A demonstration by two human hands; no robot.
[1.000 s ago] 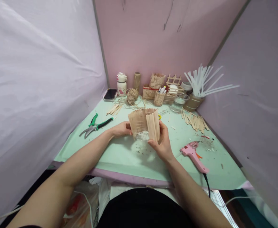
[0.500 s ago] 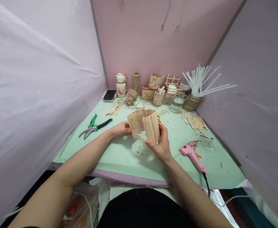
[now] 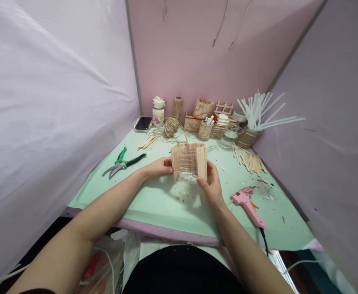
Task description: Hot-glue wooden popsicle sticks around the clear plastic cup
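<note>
Container (image 3: 188, 160) is mid-view, mouth toward twelve o'clock, axis roughly upright, clear side facing six; left hand (image 3: 161, 166) pinches its nine-o'clock edge, right hand (image 3: 211, 185) its three-o'clock edge, both partly hidden.

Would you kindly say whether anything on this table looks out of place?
Yes: small scraps lie scattered beside the pink glue gun, and the twine ball is partly unwound in loose loops, which looks untidy.

I'm seeing, from afar, a green-covered table (image 3: 160, 208) where pruning shears (image 3: 121, 165), wooden sticks (image 3: 251, 160), twine (image 3: 170, 127) and a pink glue gun (image 3: 250, 207) are lying.
</note>
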